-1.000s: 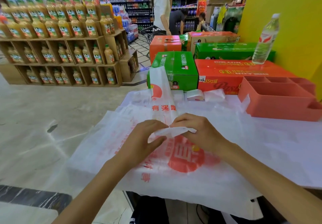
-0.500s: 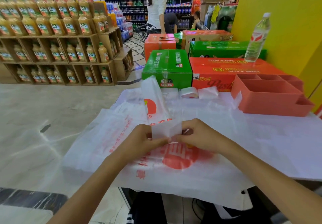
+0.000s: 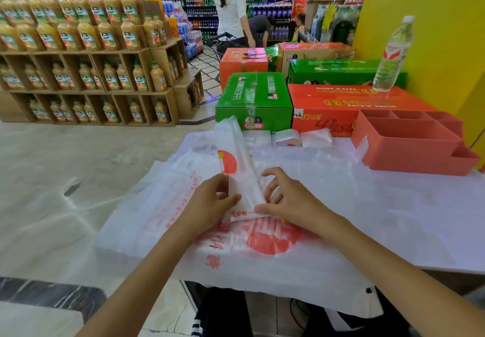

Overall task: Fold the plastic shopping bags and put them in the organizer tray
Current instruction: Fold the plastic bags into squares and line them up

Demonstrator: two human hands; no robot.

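Two hands are pinched on a narrow folded bag strip at table centre: left hand at 9 o'clock, right hand at 3. The organizer tray is set at 2 o'clock.

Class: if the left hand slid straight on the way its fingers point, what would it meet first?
Most likely the folded bag strip its left hand already grips; beyond, the right hand.
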